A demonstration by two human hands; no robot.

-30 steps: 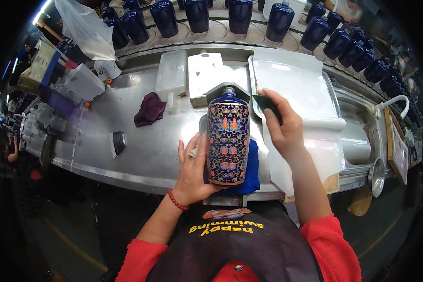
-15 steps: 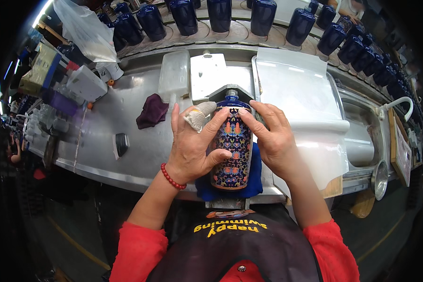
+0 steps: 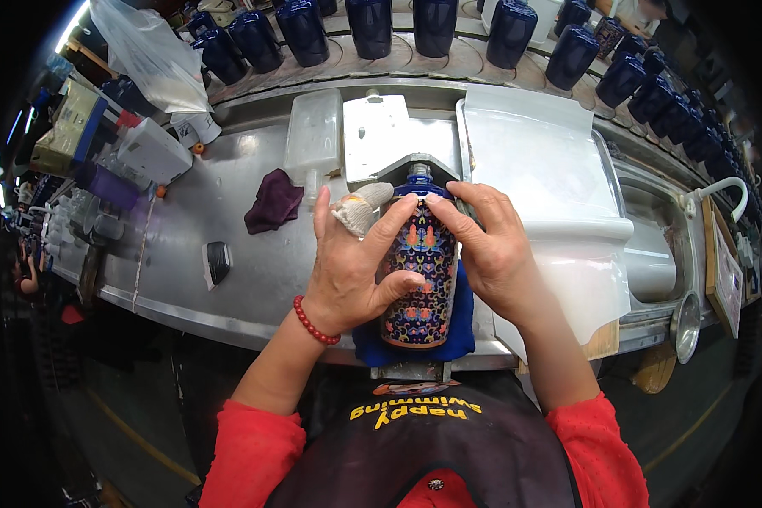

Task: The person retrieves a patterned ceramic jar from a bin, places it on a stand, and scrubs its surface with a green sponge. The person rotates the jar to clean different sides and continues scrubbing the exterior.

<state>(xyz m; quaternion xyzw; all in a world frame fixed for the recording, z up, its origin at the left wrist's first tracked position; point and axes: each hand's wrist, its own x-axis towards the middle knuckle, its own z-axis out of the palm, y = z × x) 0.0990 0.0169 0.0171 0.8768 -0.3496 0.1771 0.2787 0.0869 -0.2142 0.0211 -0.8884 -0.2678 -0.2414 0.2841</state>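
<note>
A dark blue glass bottle [image 3: 419, 292] lies on its back before me, its neck pointing away, its body covered in a colourful floral pattern. Under it a blue cloth [image 3: 461, 322] is spread. My left hand [image 3: 347, 275] has its thumb on the bottle's face and its index fingertip at the pattern's pale upper edge; a grey-white finger cover [image 3: 356, 212] reaches the shoulder. My right hand [image 3: 495, 245] holds the other side, thumb on that same edge and fingers at the shoulder. Behind the neck stands a metal bracket [image 3: 419, 158].
Plain blue bottles [image 3: 371, 25] line a curved conveyor [image 3: 398, 63] at the back. On the metal worktop [image 3: 178, 245] are a purple cloth [image 3: 273, 201], a dark-and-white scraper-like tool [image 3: 218, 264] and a clear container [image 3: 315, 131]. Translucent sheets [image 3: 533, 161] and a sink [image 3: 652, 254] lie right.
The bottles on the conveyor have shifted left. The patterned bottle has moved slightly toward me, while my hands keep nearly the same place on it.
</note>
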